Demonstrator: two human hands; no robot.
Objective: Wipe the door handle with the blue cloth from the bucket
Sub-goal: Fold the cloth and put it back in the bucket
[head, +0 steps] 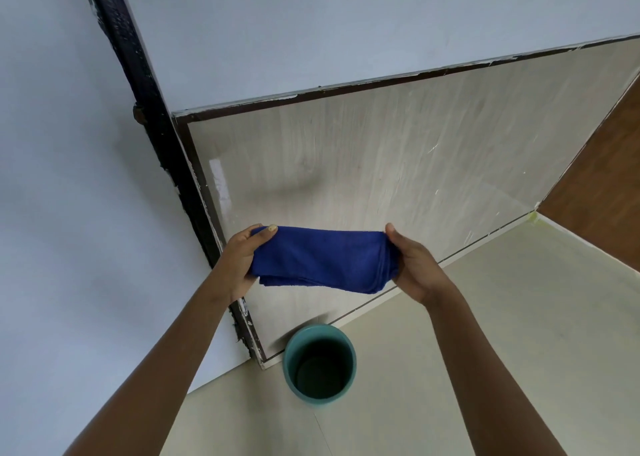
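Note:
A folded blue cloth [320, 260] is stretched flat between both hands at the middle of the view. My left hand [239, 260] grips its left end, thumb on top. My right hand [414, 265] grips its right end. Straight below the cloth, a teal bucket [289, 369] stands on the floor, and its inside looks dark with no cloth in it. No door handle appears in this view.
A pale wood-grain panel [381, 164] with a dark frame rises behind the cloth. A black strip [145, 109] runs down the bluish wall [62, 178] at left. Cream floor tiles [519, 317] spread to the right, and a brown wooden surface [606, 178] shows at the far right.

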